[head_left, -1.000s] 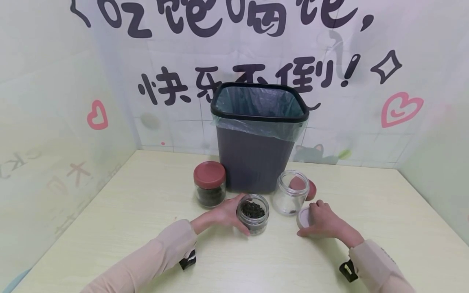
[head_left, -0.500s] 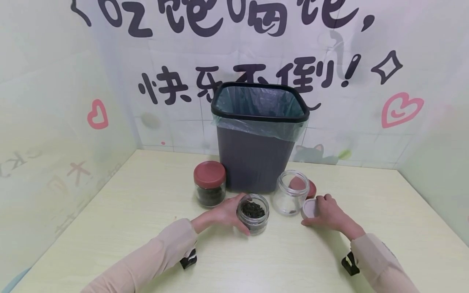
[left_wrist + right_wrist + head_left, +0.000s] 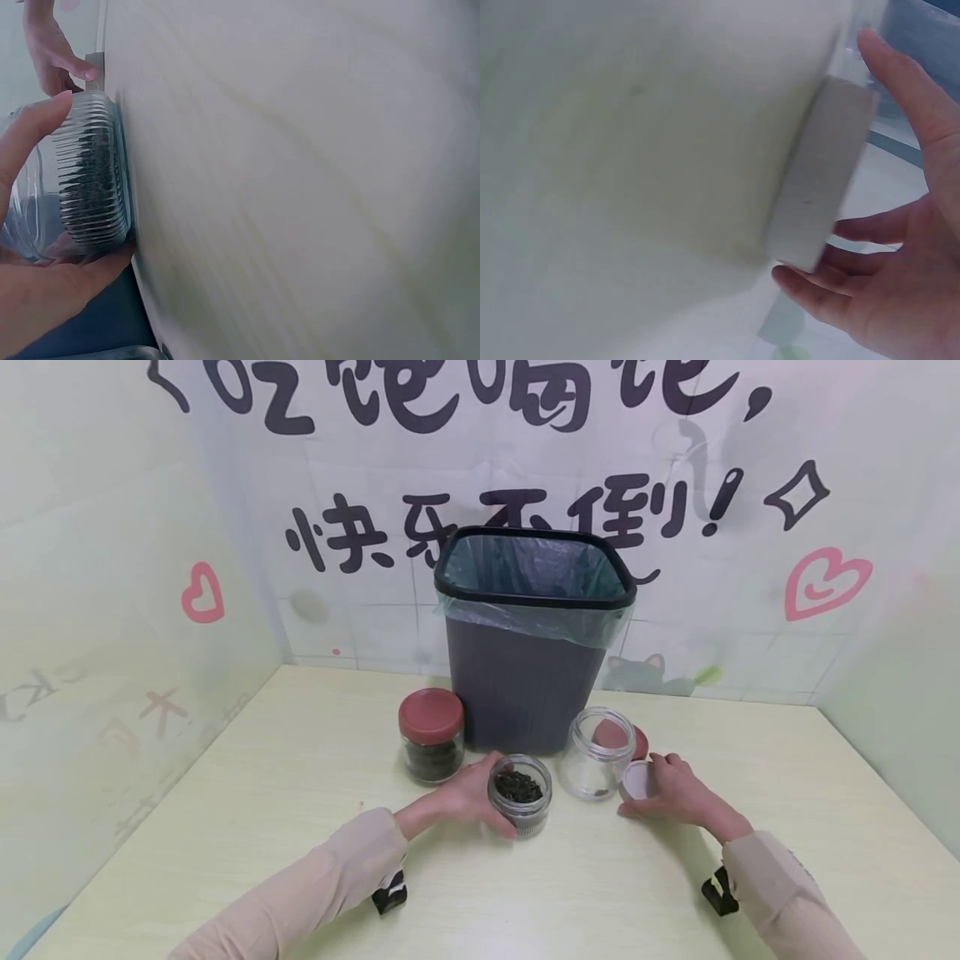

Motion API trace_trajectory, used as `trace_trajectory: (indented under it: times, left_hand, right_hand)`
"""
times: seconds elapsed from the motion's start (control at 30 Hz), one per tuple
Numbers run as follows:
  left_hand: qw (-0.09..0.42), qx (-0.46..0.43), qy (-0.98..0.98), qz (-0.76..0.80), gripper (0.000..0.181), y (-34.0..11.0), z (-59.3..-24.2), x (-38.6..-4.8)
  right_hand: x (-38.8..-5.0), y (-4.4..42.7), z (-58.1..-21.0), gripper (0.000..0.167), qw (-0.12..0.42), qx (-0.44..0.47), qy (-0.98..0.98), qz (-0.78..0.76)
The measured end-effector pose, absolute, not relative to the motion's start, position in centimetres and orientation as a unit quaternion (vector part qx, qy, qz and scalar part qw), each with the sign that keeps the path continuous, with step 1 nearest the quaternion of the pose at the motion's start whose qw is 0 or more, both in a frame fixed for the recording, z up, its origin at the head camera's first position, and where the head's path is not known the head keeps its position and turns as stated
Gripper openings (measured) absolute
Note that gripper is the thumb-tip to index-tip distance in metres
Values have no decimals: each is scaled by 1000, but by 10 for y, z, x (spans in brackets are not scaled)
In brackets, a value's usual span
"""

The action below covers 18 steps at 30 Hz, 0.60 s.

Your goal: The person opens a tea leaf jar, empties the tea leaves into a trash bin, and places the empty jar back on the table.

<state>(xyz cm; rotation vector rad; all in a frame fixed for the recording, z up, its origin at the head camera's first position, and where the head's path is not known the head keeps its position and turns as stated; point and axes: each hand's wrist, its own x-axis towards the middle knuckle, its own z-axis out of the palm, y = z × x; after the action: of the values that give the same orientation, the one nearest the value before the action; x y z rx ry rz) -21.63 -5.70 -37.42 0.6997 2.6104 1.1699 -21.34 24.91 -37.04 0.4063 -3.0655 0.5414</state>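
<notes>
My left hand (image 3: 467,795) grips a small glass jar (image 3: 534,823) of dark dried leaves (image 3: 519,787), which look like loose tea. The jar stands upright without a lid; its ribbed lower wall shows in the left wrist view, thumb on one side and fingers on the other. My right hand (image 3: 678,793) is around a pale round lid (image 3: 639,780) lying on the table. In the right wrist view the thumb tip stands apart from the lid (image 3: 821,176), while fingertips are at its opposite edge. Left of the lid stands a larger uncovered glass jar (image 3: 588,772) with a few dark bits inside.
Behind the jars stands a dark bin (image 3: 517,685) with a green liner. A red-lidded jar (image 3: 432,731) of dark contents is at its left. Another red lid (image 3: 641,742) lies behind the uncovered jar. Walls enclose the table (image 3: 525,902) on three sides.
My right hand has moved the pale lid back and slightly right, closer to the uncovered jar. Its thumb now stands away from the lid. The left hand and its jar have stayed in place.
</notes>
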Motion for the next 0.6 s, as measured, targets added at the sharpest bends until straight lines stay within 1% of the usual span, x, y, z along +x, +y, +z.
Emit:
trace_trajectory:
  times: [0.1, 0.2, 0.3, 0.4, 0.53, 0.6]
  left_hand:
    - [81, 219, 889, 394, 79, -58, -374, -216]
    - [74, 184, 900, 389, 81, -60, -373, -215]
    - [68, 165, 902, 393, 84, -62, -372, -213]
    - [61, 173, 895, 406, 85, -65, -367, -211]
    - [66, 190, 878, 434, 80, -69, -354, -208]
    - [68, 199, 869, 447, 77, -72, -345, -206]
  right_hand:
    - [-212, 249, -361, 84, -11, 136, -975, 174]
    - [-210, 250, -349, 78, -10, 144, -974, 176]
    - [-208, 253, -337, 71, 7, 152, -972, 180]
    - [-209, 255, -323, 61, 39, 166, -965, 200]
    - [-214, 252, -303, 48, 73, 162, -950, 258]
    - [-217, 249, -293, 46, 82, 154, -942, 286]
